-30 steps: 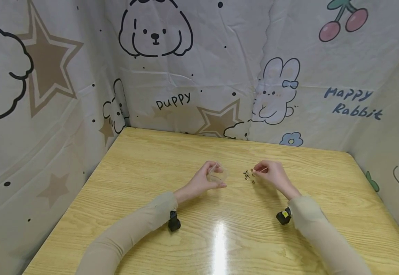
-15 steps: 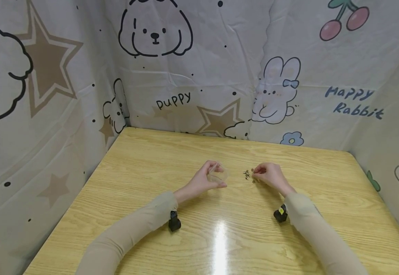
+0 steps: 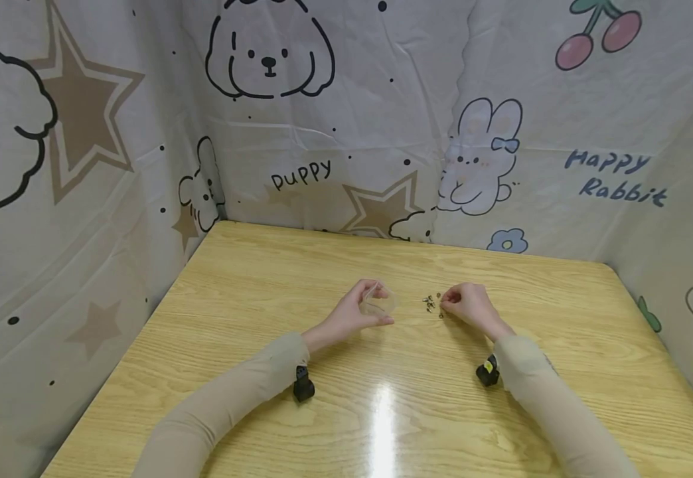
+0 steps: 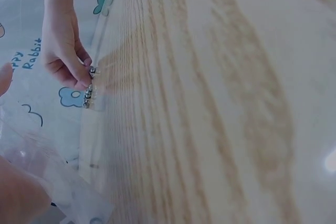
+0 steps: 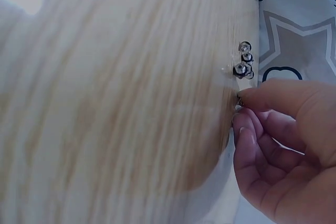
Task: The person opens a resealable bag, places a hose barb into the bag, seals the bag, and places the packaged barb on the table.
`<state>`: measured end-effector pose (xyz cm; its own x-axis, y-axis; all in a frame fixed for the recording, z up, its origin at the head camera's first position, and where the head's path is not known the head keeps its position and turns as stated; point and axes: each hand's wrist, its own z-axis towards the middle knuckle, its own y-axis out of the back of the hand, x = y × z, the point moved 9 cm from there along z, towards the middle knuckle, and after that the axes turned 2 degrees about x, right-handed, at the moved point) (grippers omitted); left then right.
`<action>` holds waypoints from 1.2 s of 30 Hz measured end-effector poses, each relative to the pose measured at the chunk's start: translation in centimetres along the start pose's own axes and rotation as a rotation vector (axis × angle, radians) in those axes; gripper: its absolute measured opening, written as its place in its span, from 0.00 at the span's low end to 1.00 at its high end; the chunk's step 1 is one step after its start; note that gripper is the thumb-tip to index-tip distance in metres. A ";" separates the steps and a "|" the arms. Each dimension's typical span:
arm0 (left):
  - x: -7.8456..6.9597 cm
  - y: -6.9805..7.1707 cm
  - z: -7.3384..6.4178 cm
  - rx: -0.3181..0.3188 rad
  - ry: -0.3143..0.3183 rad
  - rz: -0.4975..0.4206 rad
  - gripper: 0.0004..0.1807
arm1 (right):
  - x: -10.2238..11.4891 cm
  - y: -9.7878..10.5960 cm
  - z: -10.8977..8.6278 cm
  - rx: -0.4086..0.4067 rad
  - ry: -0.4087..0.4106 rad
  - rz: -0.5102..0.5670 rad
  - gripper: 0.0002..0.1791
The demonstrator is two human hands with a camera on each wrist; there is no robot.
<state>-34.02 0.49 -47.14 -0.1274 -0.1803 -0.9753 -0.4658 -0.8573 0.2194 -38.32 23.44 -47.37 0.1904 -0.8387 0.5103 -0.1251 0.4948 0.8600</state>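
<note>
My left hand (image 3: 361, 312) holds a clear, thin-walled plastic container (image 4: 68, 182) just above the table, fingers and thumb curved around its sides. Whether it is a bag or a cup, I cannot tell. To its right, several small shiny metal pieces (image 3: 429, 304) lie in a loose cluster; they look like nuts or short screws. At the right edge of this cluster is my right hand (image 3: 472, 305), with thumb and forefinger together at the tabletop. In the right wrist view, these fingertips pinch one small metal piece (image 5: 239, 103), mostly hidden by them.
The wood-grain table (image 3: 263, 265) reaches back to a printed cloth (image 3: 334, 119) that hangs behind and at both sides. A black wrist camera (image 3: 303, 388) sits on the left cuff and another black camera (image 3: 488, 372) on the right one. Glare streaks the table's front.
My right hand has moved slightly and lowered its fingertips to the right edge of the metal pieces. My left hand and the clear container stay nearly still.
</note>
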 end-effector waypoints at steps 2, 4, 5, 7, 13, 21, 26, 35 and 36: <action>0.0 0.0 0.0 0.000 0.001 -0.001 0.36 | -0.1 0.1 -0.1 0.005 0.003 0.006 0.07; 0.1 0.0 0.0 -0.001 0.003 0.000 0.36 | -0.1 0.2 -0.1 0.002 0.006 0.007 0.07; 0.1 0.0 0.0 0.000 0.003 0.001 0.36 | -0.1 0.3 -0.2 -0.004 0.004 0.005 0.07; 0.1 0.0 0.0 0.000 0.004 0.004 0.36 | 0.0 0.6 -0.2 -0.020 0.017 0.000 0.06; 0.2 0.0 0.1 -0.003 0.003 0.003 0.36 | 0.7 1.4 -0.3 -0.043 0.022 0.024 0.07; 0.6 -0.1 0.3 -0.001 -0.012 0.012 0.40 | 3.7 2.4 -0.8 -0.050 0.051 0.072 0.08; 0.6 -0.1 0.4 -0.004 -0.015 0.009 0.38 | 6.5 3.0 -1.2 -0.072 0.121 0.095 0.06; 0.5 -0.3 0.5 0.008 -0.018 -0.004 0.36 | 11.5 3.2 -1.8 -0.031 0.244 0.167 0.05; 0.5 -0.3 0.5 0.011 -0.018 -0.006 0.36 | 12.0 3.1 -1.8 -0.027 0.257 0.171 0.04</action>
<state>-34.33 0.93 -47.66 -0.1400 -0.1669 -0.9760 -0.4765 -0.8527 0.2142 -34.67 15.36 -38.56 0.4090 -0.6598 0.6304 -0.1511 0.6323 0.7598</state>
